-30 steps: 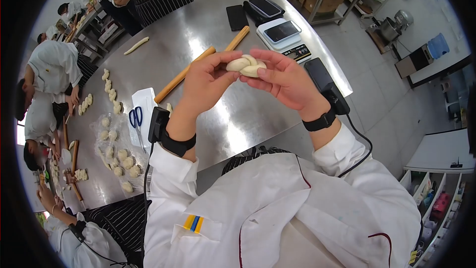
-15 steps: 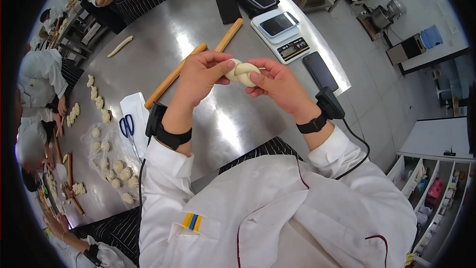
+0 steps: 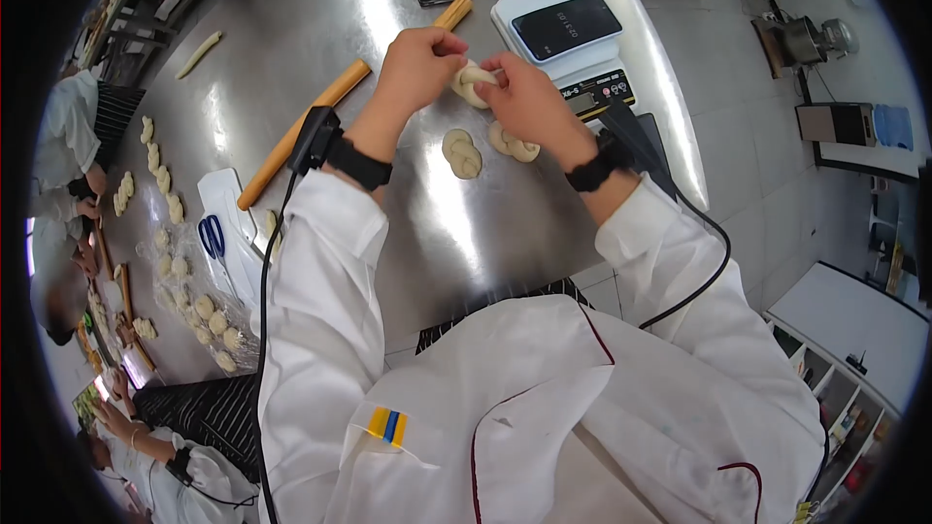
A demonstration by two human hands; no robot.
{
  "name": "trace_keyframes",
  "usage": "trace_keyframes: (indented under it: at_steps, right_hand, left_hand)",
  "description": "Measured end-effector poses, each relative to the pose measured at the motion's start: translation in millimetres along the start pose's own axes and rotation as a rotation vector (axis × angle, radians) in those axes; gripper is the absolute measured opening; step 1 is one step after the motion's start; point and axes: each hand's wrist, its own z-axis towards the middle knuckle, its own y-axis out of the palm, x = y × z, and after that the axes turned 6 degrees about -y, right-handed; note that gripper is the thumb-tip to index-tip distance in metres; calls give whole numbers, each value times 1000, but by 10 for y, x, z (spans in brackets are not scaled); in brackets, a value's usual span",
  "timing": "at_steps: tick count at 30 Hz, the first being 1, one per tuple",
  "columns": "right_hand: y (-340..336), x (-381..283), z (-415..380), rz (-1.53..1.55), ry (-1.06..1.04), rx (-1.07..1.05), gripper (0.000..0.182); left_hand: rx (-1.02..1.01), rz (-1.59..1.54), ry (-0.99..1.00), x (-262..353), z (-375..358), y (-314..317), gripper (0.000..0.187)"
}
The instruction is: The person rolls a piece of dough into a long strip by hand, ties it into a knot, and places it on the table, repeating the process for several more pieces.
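Observation:
A small braided dough knot (image 3: 474, 84) is pinched between my two hands over the steel table. My left hand (image 3: 424, 66) has its fingertips closed at the knot's upper left edge. On the other side, my right hand (image 3: 532, 105) grips it with thumb and fingers. Just below lie two more pale plaited pieces: one dough knot (image 3: 462, 153) in plain sight, and another dough knot (image 3: 515, 144) partly covered by my right hand. Black straps circle both wrists.
A kitchen scale (image 3: 582, 97) with a phone (image 3: 566, 26) on it stands right of my hands. Wooden rolling pins (image 3: 306, 131) lie left and beyond. Scissors (image 3: 212, 236), a white scraper (image 3: 228, 199), dough balls (image 3: 204, 308) and twisted pieces (image 3: 158, 167) lie leftward. People work at left.
My hands have moved away from my body with the dough knot, lower toward the table. Two other knots now show below them. The camera view has shifted closer.

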Motion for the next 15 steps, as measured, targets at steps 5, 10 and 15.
trace_keyframes:
  at_steps: [5, 10, 15]
  right_hand:
    - [34, 172, -7, -502, -197, -57, 26]
    - [-18, -332, -426, -205, -431, 16, 29]
    - [1170, -732, -562, -1, -856, -483, 31]
  left_hand:
    - [282, 266, 315, -150, -325, 20, 23]
    - [773, 271, -270, -605, -2402, -824, 15]
    - [672, 792, -443, -1301, -3356, -598, 40]
